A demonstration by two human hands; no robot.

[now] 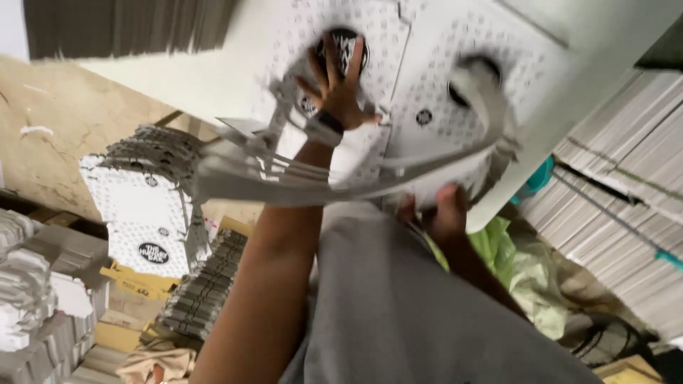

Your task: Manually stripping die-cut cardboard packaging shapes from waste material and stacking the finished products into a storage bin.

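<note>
Right now I'm flattening the printed carton sheets (427, 43): left hand (336, 89) pressing, fingers spread, right hand (445, 210) clamping their edge. Shifting them probably needs both grips firm.

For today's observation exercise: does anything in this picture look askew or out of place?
Yes. The stack of flat printed cartons at left leans and fans unevenly, its edges not squared. The left hand presses a printed carton sheet.

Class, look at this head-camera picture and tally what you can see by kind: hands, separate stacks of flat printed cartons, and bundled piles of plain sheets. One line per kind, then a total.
Hands: 2, left hand pressing on the white printed sheet, right hand gripping its lower edge
Stacks of flat printed cartons: 2
Bundled piles of plain sheets: 1
Total: 5
</note>
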